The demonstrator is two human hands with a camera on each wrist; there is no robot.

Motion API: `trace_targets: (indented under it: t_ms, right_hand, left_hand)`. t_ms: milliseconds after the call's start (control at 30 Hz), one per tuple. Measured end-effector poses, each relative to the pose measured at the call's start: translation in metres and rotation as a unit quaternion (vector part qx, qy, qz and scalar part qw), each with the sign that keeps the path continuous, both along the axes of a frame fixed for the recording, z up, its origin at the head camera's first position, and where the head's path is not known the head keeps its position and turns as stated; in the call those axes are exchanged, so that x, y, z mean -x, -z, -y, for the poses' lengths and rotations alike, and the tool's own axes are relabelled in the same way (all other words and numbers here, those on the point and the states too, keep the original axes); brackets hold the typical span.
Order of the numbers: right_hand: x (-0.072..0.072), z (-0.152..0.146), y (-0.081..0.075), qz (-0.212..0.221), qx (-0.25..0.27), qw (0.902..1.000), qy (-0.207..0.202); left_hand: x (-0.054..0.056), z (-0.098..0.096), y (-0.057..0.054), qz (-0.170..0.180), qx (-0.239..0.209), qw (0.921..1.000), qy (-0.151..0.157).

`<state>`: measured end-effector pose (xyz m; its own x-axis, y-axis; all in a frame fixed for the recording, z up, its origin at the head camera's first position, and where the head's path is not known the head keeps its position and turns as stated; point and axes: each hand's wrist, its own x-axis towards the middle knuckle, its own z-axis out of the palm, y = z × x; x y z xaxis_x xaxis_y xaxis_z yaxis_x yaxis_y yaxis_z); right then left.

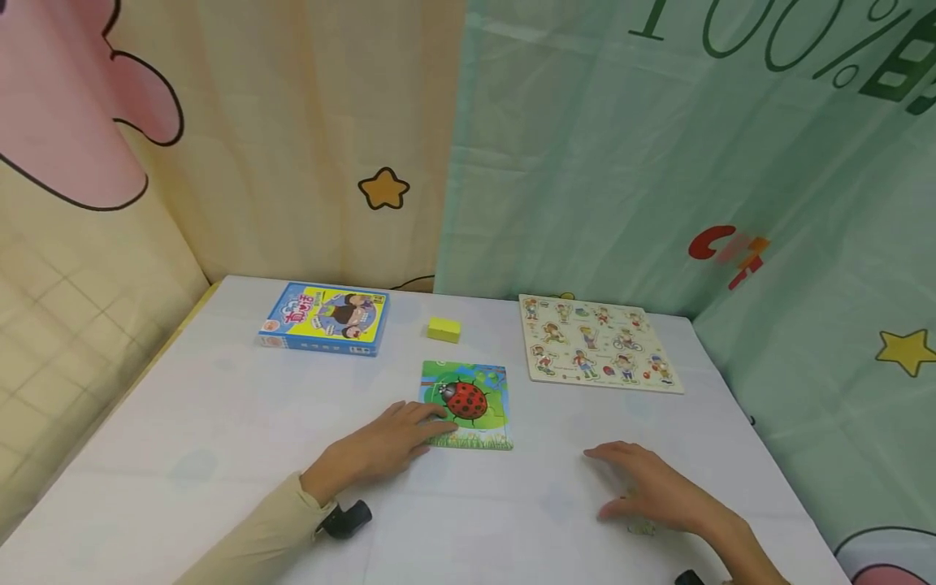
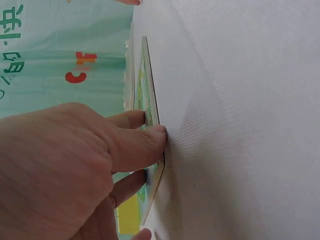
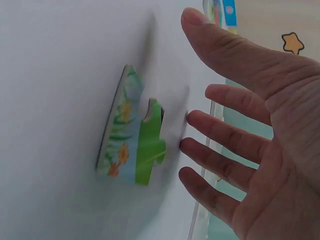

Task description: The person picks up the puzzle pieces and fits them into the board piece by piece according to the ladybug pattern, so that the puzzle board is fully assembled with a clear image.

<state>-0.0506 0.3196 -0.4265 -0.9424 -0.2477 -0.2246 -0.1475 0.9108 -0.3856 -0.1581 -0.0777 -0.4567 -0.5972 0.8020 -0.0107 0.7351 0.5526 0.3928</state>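
Note:
My left hand (image 1: 387, 443) rests on the lower left corner of a square ladybug jigsaw puzzle (image 1: 478, 418). In the left wrist view the thumb (image 2: 142, 145) lies along the near edge of the puzzle, and other fingers touch its picture side. My right hand (image 1: 651, 487) is apart from the puzzle, farther right, with its fingers spread and nothing in them. Close below it is a loose jigsaw piece (image 3: 130, 140), printed with orange flowers and green grass; the head view shows only part of this piece (image 1: 641, 528) under the hand.
Behind the puzzle are a small yellow block (image 1: 444, 329) and, to its left, a blue and yellow box (image 1: 325, 318). A pale board with small printed figures (image 1: 595, 345) lies at the back right. Printed curtains (image 1: 570, 162) border the white table (image 1: 219, 455).

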Motion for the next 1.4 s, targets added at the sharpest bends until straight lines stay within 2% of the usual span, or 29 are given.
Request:
trace_targets:
  t_ms: [133,333,600,733,900,1200,1400]
  right_hand:
    - [-0.010,-0.014,0.002,0.016,-0.002,0.9998,0.010]
    - [-0.020,-0.028,0.001,0.006,-0.021,0.9997,-0.010]
    - [-0.021,-0.039,0.004,0.000,0.004,0.9987,-0.051]
    - [-0.021,-0.040,0.006,-0.020,0.017,0.9964,-0.081]
    - [-0.021,-0.040,0.009,-0.036,0.024,0.9941,-0.100]
    - [-0.009,-0.025,0.011,-0.073,0.000,0.9926,-0.097]
    - [0.008,0.000,0.006,-0.062,-0.017,0.9938,-0.090]
  left_hand:
    - [0.001,0.001,0.000,0.002,-0.002,1.0000,0.001]
    - [0.002,0.000,-0.001,0.002,-0.003,1.0000,0.003]
    - [0.003,-0.002,-0.001,0.007,0.001,1.0000,0.003]
    - [0.003,-0.001,-0.001,0.014,0.000,0.9999,0.000]
    - [0.004,0.000,0.000,0.022,-0.001,0.9998,0.000]
    - [0.004,0.000,0.000,0.027,-0.001,0.9996,-0.001]
    - [0.005,0.000,0.002,0.028,0.000,0.9996,-0.001]
